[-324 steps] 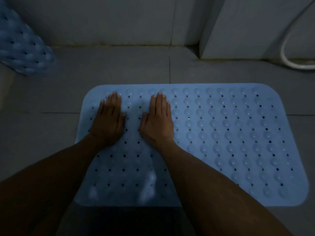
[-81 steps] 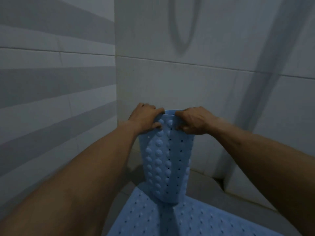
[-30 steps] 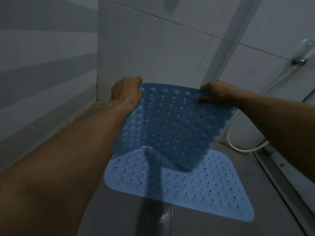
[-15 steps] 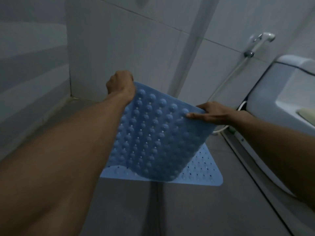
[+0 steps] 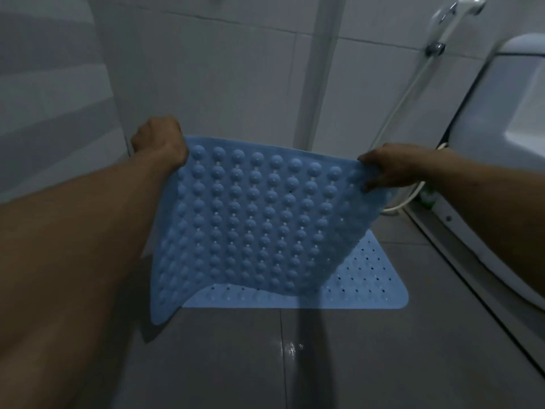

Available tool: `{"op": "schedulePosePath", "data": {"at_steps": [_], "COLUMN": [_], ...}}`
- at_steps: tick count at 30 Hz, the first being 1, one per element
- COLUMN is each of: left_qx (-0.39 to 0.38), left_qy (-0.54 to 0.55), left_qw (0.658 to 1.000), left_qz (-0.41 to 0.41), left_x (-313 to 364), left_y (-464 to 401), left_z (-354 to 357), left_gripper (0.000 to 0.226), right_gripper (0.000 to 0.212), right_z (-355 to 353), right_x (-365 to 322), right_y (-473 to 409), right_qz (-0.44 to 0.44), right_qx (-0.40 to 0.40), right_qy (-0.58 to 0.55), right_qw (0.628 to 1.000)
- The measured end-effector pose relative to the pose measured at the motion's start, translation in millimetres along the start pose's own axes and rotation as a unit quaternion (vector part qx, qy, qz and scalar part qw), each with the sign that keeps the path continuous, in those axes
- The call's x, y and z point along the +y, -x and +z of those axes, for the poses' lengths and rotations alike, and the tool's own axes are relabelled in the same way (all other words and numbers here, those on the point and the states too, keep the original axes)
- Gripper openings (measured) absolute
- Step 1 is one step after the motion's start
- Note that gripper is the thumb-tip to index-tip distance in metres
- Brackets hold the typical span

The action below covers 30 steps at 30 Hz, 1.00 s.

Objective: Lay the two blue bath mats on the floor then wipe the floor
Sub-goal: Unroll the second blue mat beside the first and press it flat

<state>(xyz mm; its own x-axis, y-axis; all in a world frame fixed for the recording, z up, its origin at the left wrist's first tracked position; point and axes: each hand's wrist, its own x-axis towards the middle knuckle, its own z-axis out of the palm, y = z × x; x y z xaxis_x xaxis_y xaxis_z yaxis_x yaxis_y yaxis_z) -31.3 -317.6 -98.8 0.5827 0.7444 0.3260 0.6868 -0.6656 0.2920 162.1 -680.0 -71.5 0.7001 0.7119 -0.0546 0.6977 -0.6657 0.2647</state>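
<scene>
Spread wider than a moment before, the second mat hung mid-frame with left hand and right hand gripping its top corners above the first mat flat on the floor, so laying remained.

floor mat: mostly hidden by held mat | toilet: cut off right

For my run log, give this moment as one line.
left hand + right hand: grip second mat | hanging, unlaid | first mat: flat on floor
</scene>
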Motion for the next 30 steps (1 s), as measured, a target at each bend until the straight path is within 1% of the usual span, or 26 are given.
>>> {"op": "schedulePosePath", "data": {"at_steps": [2,4,7,9,13,16,20,21,23,24,25,26,28,30], "left_qx": [-0.031,-0.070,-0.127,-0.152,-0.211,-0.273,-0.371,-0.393,-0.430,-0.436,-0.429,-0.410,-0.352,-0.293], "left_qy": [-0.020,-0.043,-0.117,-0.174,-0.219,-0.248,-0.274,-0.268,-0.230,-0.202,-0.179,-0.170,-0.189,-0.211], "left_qw": [0.999,0.996,0.982,0.970,0.950,0.927,0.883,0.876,0.870,0.875,0.883,0.893,0.909,0.923], "left_qz": [0.005,0.035,0.079,0.080,0.064,0.076,0.087,0.084,0.073,0.065,0.065,0.076,0.115,0.135], "left_x": [6.4,14.6,35.2,51.4,71.5,73.4,57.2,50.4,36.4,30.5,25.3,20.5,10.9,1.0], "left_y": [2.0,4.5,10.9,18.1,35.3,58.8,94.8,102.4,112.3,116.7,120.9,125.1,135.9,150.4], "left_z": [-11.4,-28.0,-56.4,-71.0,-77.0,-59.3,-12.9,0.1,28.9,44.4,61.5,79.2,114.6,147.4], "left_gripper": [0.042,0.044,0.049,0.053,0.059,0.058,0.054,0.053,0.052,0.051,0.049,0.046,0.035,0.027], "right_gripper": [0.040,0.039,0.043,0.047,0.048,0.052,0.062,0.062,0.066,0.076,0.087,0.093,0.094,0.087], "right_z": [0.6,-0.5,-6.8,-13.5,-16.0,8.9,87.3,109.8,151.7,172.1,192.7,212.0,244.1,272.4], "right_x": [6.6,12.9,22.0,27.5,38.2,42.4,42.4,41.1,39.1,39.2,40.0,41.4,42.1,43.2], "right_y": [5.3,8.9,11.4,13.8,26.7,34.2,36.7,36.8,36.9,35.4,32.9,29.8,23.1,16.8], "right_qz": [-0.009,-0.020,-0.031,-0.022,-0.010,-0.014,-0.027,-0.034,-0.044,-0.043,-0.035,-0.022,-0.009,-0.009], "right_qx": [0.016,0.032,0.049,0.051,-0.015,-0.082,-0.169,-0.179,-0.168,-0.150,-0.131,-0.113,-0.090,-0.074], "right_qy": [-0.036,-0.057,-0.092,-0.108,-0.122,-0.134,-0.139,-0.145,-0.146,-0.129,-0.107,-0.091,-0.079,-0.058], "right_qw": [0.999,0.998,0.994,0.993,0.992,0.987,0.975,0.972,0.974,0.979,0.985,0.989,0.993,0.996]}}
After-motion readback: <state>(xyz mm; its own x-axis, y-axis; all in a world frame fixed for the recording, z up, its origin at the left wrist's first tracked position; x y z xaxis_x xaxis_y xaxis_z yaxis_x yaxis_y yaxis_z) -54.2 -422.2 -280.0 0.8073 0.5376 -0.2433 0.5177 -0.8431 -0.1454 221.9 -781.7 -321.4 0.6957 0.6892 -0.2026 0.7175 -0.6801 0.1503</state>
